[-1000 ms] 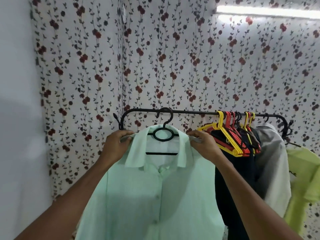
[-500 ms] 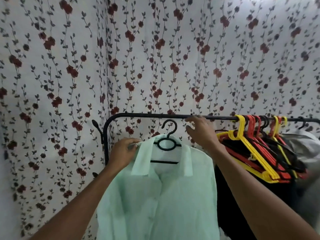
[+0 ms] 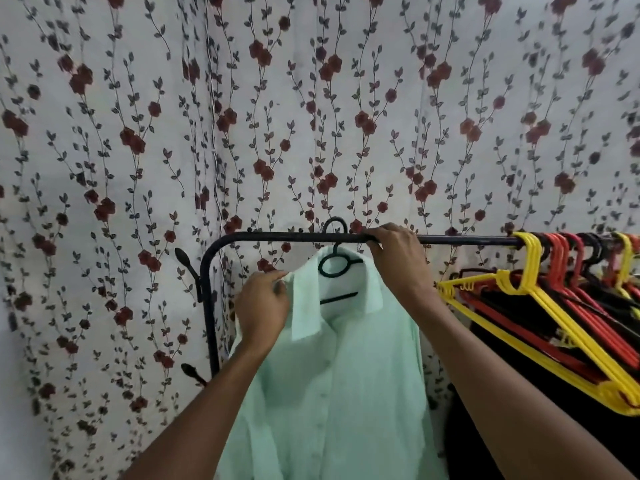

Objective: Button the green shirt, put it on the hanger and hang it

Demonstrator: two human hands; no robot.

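Note:
The pale green shirt is buttoned down its front and sits on a black hanger. The hanger's hook loops over the black rail of the clothes rack, near its left end. My left hand grips the shirt's left shoulder beside the collar. My right hand is curled over the rail just right of the hook, partly covering the shirt's right shoulder.
Further right on the rail hang several yellow hangers and red hangers carrying dark clothes. The rack's left post bends down beside the shirt. Floral wallpaper covers the wall behind.
My right hand left the shirt's right shoulder and rose to grasp the rail. The hanger's hook went up and now sits over the rail. The view moved closer.

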